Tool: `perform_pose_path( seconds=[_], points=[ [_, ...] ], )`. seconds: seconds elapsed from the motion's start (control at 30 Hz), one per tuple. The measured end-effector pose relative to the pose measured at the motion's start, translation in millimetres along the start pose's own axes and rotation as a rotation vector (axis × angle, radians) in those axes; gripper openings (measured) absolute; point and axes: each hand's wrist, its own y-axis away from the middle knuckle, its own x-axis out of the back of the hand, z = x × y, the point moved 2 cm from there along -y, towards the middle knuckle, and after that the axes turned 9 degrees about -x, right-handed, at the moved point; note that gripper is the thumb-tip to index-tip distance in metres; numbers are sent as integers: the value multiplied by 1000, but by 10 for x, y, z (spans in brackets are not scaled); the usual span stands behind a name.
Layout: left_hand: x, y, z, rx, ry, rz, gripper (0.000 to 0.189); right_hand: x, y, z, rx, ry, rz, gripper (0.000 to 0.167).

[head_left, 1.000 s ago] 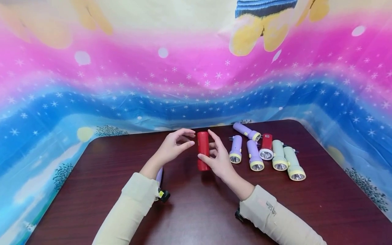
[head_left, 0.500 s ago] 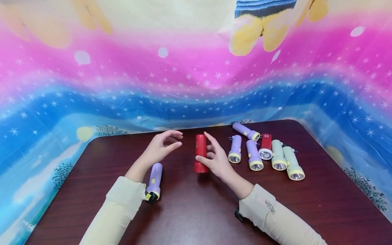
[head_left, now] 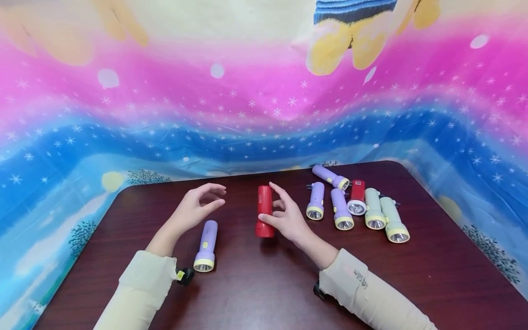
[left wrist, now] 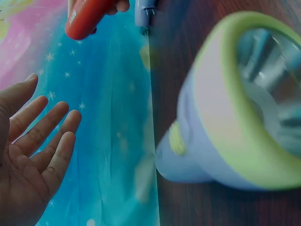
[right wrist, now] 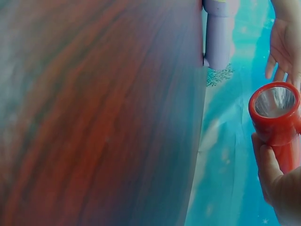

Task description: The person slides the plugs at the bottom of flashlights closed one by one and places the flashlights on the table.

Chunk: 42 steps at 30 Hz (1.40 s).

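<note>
Two hands noted over the dark wood table (head_left: 255, 293). Right hand (head_left: 288, 220): grasping the red flashlight (head_left: 265, 201), thumb on the near side, fingers along the back. Held nearly upright, lens end down, with a shadow on the wood beneath; too uncertain to tell whether touching the surface. Left hand (head_left: 191, 208): released, fingers spread and loosely bent, thumb apart, palm turned toward the red flashlight, well apart from it.

Next outward, on the person's side of the left hand: one purple flashlight (head_left: 208, 240), lying lens toward the person, just beside the black wrist camera (head_left: 185, 276). Seen large in the left wrist view, with yellow-green rim and button.

Beyond the right hand, toward the right: a cluster of six. Nearest, a purple flashlight with plug prongs (head_left: 316, 199); then a second purple flashlight (head_left: 342, 206), with another lying slantwise behind (head_left: 330, 176). Farther right, a red-and-white flashlight (head_left: 358, 195) between purple and pale green, followed by two pale green flashlights (head_left: 374, 206), heads close together. Past the far table edge, a pink-and-blue backdrop (head_left: 247, 101) printed with snowflakes.
</note>
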Motion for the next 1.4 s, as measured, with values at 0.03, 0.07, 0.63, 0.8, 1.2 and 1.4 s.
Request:
perform_pose_path(
  seconds=[0.03, 0.07, 0.63, 0.8, 1.2, 1.4],
  points=[
    [8, 19, -12, 3, -5, 1, 36, -4, 0, 1, -1, 1, -2, 84],
    [16, 39, -23, 9, -9, 3, 36, -8, 1, 1, -3, 2, -3, 84],
    [3, 385, -350, 67, -56, -16, 35, -92, 12, 7, -37, -27, -28, 83],
    [-28, 459, -399, 91, -64, -14, 35, -130, 10, 9, -32, -15, -52, 83],
    [-46, 572, -476, 124, -49, -26, 38, -255, -27, 13, -29, 33, -132, 82],
    [-66, 615, -499, 139, -57, -58, 41, -342, -58, 25, -65, 9, -159, 84]
  ],
)
